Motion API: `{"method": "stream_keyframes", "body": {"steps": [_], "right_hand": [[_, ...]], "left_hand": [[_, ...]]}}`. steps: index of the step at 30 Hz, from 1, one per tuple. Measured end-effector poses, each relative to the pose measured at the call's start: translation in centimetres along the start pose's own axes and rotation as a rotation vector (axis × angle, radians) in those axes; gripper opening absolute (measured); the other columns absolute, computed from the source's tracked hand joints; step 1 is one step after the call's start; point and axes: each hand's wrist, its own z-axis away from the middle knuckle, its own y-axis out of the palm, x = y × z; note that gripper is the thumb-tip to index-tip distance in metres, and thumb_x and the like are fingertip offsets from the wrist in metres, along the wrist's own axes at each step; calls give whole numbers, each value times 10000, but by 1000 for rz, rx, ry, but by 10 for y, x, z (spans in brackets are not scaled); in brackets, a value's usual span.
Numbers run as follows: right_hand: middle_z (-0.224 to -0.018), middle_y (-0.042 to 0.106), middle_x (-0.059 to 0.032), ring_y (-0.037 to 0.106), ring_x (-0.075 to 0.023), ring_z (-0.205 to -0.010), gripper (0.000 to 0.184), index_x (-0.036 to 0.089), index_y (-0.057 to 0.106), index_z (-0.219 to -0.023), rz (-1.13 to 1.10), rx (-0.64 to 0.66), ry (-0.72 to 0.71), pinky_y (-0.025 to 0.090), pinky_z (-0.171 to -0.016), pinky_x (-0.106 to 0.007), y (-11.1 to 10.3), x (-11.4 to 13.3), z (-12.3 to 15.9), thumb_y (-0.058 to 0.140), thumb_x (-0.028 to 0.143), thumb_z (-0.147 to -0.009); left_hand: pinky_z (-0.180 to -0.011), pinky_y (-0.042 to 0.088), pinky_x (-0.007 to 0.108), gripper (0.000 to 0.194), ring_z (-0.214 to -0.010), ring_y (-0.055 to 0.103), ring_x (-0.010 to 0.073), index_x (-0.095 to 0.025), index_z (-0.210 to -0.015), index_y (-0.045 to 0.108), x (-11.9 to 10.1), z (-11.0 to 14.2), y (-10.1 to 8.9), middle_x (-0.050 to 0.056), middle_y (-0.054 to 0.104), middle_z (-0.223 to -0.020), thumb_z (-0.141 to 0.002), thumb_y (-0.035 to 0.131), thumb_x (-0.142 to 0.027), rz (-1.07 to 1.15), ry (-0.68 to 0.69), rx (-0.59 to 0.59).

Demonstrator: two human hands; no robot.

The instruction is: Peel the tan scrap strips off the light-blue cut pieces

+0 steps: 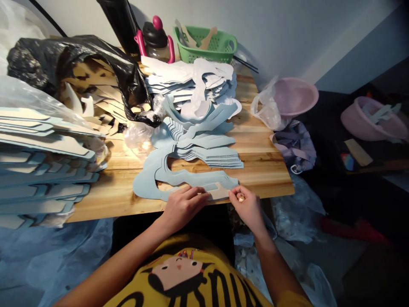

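Observation:
A light blue curved cut-out piece (147, 179), shaped like a shoe upper, lies at the table's front edge. On its right arm rests a narrow beige piece (220, 192). The bent fingers of my left hand (185, 207) are closed together at the beige piece's left end, over the blue one. My right hand (251, 209) pinches the right end between thumb and forefinger. Something small and pale shows in its curled fingers, too small to name. Just beyond are stacked, fanned light blue pieces (207, 155), with white pieces (172, 76) behind them.
Beige-backed blue pieces (41, 145) are piled at the left. A black plastic bag (96, 47) holds beige pieces. At the back stand a pink-handled bottle (156, 42) and a green basket (207, 42). A pink basin (297, 96) sits beyond the wooden table's (265, 170) right edge.

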Motion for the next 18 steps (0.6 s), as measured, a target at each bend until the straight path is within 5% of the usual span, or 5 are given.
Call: {"method": "stream_keyframes", "body": {"steps": [18], "right_hand": [[-593, 659, -4, 607, -152, -533, 239, 209, 634, -696, 277, -119, -165, 369, -562, -246, 2, -3, 1, 608, 333, -899]], "left_hand": [[-684, 484, 276, 180, -782, 603, 154, -239, -1074, 710, 2, -1, 1, 77, 672, -1208, -965, 570, -267, -44, 34, 12]]}}
